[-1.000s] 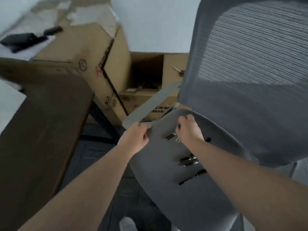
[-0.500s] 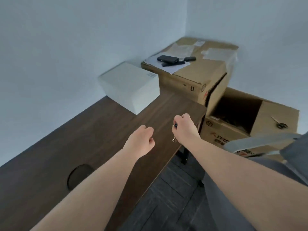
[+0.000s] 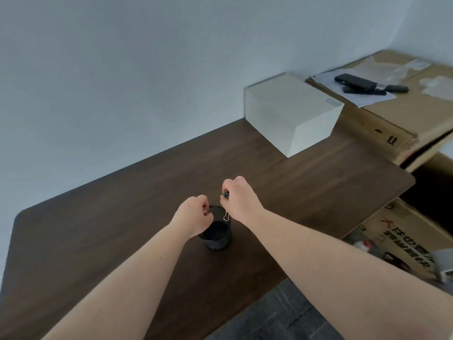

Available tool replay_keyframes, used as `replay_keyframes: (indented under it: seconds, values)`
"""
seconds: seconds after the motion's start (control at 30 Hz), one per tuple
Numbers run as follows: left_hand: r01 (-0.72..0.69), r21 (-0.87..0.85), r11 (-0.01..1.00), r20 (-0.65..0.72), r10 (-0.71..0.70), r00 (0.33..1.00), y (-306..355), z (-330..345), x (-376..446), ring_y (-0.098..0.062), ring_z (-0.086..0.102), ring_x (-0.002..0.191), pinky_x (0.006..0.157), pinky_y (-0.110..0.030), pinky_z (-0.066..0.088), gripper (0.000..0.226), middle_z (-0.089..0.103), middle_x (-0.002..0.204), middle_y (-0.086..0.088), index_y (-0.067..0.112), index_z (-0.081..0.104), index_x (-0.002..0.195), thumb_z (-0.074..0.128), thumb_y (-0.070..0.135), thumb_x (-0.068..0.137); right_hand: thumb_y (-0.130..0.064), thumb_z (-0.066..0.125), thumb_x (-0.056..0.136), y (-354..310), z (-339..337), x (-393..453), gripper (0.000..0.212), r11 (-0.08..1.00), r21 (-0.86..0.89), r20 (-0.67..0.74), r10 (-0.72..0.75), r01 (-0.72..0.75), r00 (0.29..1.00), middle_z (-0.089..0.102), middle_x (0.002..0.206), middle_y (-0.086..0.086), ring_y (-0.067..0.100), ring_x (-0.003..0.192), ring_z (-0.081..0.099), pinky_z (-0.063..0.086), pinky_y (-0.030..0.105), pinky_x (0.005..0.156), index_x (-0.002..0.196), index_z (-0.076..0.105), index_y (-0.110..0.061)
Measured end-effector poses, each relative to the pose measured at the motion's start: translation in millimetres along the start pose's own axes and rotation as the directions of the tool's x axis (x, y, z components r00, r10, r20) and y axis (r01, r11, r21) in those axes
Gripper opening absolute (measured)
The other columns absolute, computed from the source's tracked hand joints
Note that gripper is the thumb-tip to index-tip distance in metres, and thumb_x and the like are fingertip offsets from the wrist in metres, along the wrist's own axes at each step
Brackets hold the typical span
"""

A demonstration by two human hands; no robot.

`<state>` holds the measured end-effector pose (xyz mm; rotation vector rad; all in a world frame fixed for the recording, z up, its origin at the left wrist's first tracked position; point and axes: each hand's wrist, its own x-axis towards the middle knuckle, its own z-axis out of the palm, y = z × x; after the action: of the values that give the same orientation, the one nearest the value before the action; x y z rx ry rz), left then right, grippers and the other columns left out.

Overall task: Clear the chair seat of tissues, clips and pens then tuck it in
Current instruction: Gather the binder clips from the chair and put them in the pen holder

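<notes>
Pinching a black binder clip (image 3: 226,194) between thumb and fingertips, the right hand (image 3: 239,200) hovers just above the far rim of a dark round pen cup (image 3: 218,238) that stands on the dark wooden desk (image 3: 122,197). The clip's wire loops hang down from the fingers over the cup's open mouth, not touching the rim as far as the view shows. The left hand (image 3: 193,218) is curled closed at the cup's near-left rim, partly covering it; a thin glint shows at its fingertips, but whether it holds anything cannot be told. Both bare forearms reach in from the near edge of the desk toward the cup.

Well beyond the cup, at the desk's far right corner against the wall, sits a white box (image 3: 291,114). To the right of that box, off the desk, stands a cardboard carton (image 3: 392,119) with a sheet of paper and black devices (image 3: 355,82) on its top. A second printed carton (image 3: 404,246) stands lower, right of the cup past the desk's edge. The chair seat is out of view.
</notes>
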<state>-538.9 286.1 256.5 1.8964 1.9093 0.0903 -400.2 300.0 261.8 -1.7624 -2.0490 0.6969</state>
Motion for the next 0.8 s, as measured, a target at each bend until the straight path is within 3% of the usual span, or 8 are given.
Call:
replay_keyframes:
  seconds: [0.13,0.4,0.6,0.8]
  values:
    - [0.031,-0.064,0.997,0.013,-0.03,0.999,-11.9,6.2,-1.4,-0.024,0.053,0.08,0.065,-0.029,0.039,0.012,0.059,0.09,-0.007,0.01,0.054,0.087,0.06,0.018,0.082,-0.016,0.056,0.094,-11.4,17.2,7.9,0.013,1.0,-0.008,0.032,-0.018,0.019,0.999,0.048,0.106,0.011,0.023,0.076,0.051,0.045,0.03,0.07,0.105,0.056,-0.008]
    - [0.04,-0.097,0.994,0.004,-0.04,0.999,-18.8,17.7,7.2,-0.024,0.048,0.074,0.061,-0.027,0.036,0.01,0.056,0.085,-0.007,0.011,0.048,0.079,0.055,0.017,0.078,-0.022,0.056,0.091,-13.9,34.2,8.9,0.019,0.999,-0.035,0.135,-0.027,0.032,0.99,0.046,0.104,0.014,0.033,0.084,0.054,0.05,0.039,0.074,0.099,0.054,-0.004]
    - [0.006,-0.047,0.999,-0.032,-0.007,0.999,-16.5,21.3,6.7,-0.023,0.045,0.074,0.065,-0.03,0.036,0.007,0.036,0.07,0.004,0.014,0.043,0.08,0.05,0.016,0.082,-0.02,0.052,0.093,-12.0,42.3,2.2,0.013,0.992,-0.098,0.144,-0.063,0.078,0.988,0.037,0.092,0.006,0.026,0.076,0.045,0.038,0.033,0.065,0.089,0.046,-0.009]
    - [-0.01,-0.055,0.998,-0.052,0.007,0.999,-17.9,26.3,8.1,-0.021,0.047,0.078,0.066,-0.029,0.038,0.011,0.049,0.086,-0.004,0.014,0.05,0.087,0.055,0.019,0.079,-0.017,0.051,0.093,-11.0,40.1,3.2,0.012,0.976,-0.152,0.168,-0.127,0.153,0.978,0.036,0.092,0.004,0.022,0.076,0.043,0.036,0.031,0.067,0.099,0.053,-0.006]
